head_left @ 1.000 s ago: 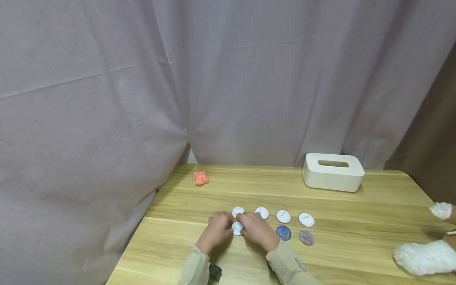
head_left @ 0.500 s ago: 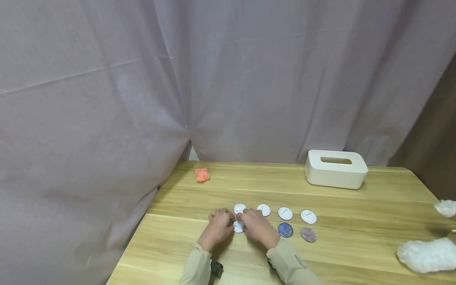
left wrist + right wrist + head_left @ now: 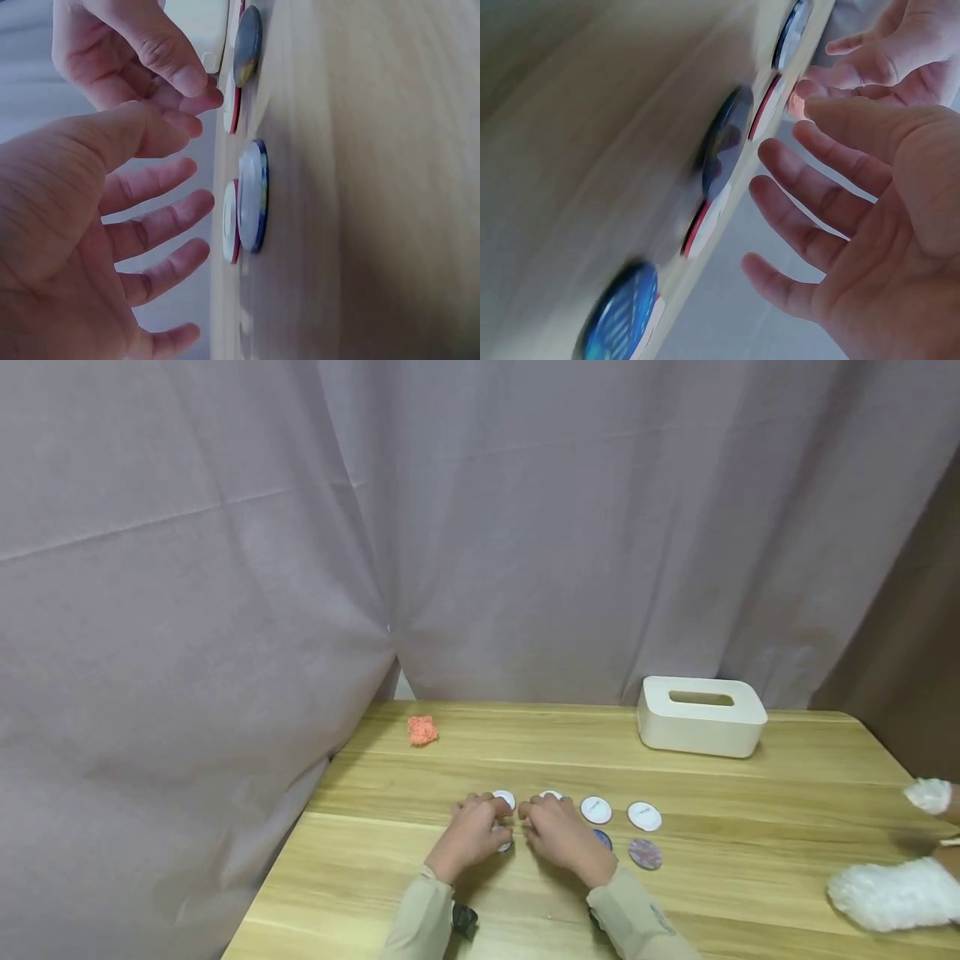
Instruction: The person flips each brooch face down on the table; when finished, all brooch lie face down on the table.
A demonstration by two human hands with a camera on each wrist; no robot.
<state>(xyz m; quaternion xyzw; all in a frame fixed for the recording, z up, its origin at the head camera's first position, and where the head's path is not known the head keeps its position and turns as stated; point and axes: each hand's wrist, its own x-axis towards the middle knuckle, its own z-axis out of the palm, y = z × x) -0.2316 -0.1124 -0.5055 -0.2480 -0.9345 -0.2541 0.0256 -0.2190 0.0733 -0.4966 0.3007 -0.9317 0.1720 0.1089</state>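
Observation:
Round pin-back badges lie on the wooden table in two rows. My left hand (image 3: 474, 833) hovers over the left end, fingers spread and holding nothing. Partly hidden beside it is a front-row badge (image 3: 253, 195), pale side up with a blue edge. My right hand (image 3: 561, 833) is also empty, its fingers loosely bent over the second column. A dark, glossy badge (image 3: 727, 142) lies below that hand in the right wrist view; the hand covers it in the head view. Farther right are a blue badge (image 3: 603, 839) and a pinkish one (image 3: 645, 854).
White-backed badges (image 3: 596, 810) form the back row. Behind them stand a cream tissue box (image 3: 701, 718) and an orange crocheted piece (image 3: 422, 730). Another person's hands with fluffy white cuffs (image 3: 892, 895) are at the right edge. A grey curtain (image 3: 525, 568) hangs behind the table.
My hands have moved apart and let go of the left front badge, which stays on the table. The right hand has shifted right, over the second column.

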